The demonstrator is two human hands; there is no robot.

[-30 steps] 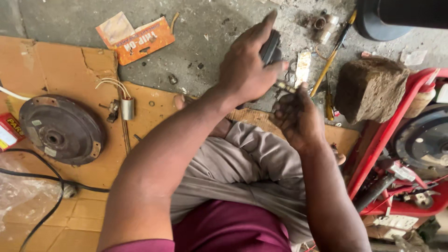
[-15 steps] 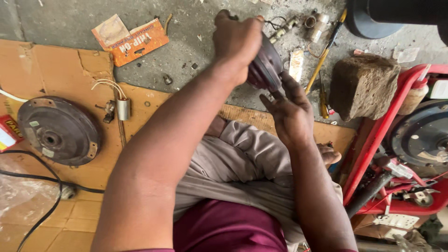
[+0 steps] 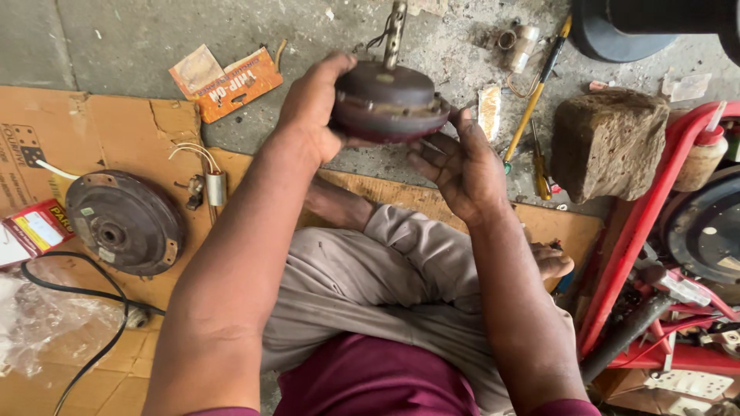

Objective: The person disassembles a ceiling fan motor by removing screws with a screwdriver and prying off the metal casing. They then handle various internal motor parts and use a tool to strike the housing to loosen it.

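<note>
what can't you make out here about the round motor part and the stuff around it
All in the head view:
- Underside of the round motor housing: turned away from the camera.
- Its near-left rim: covered by the left hand; the right hand hides part of the right rim.
- Top of its shaft: cut off by the upper edge.
- Dark round object, top right: cut off by the edge.
- Small metal parts on the concrete floor: too small to identify.

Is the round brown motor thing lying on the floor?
No, the round motor is held up in the air between the left hand and the right hand, above the grey floor.
</note>
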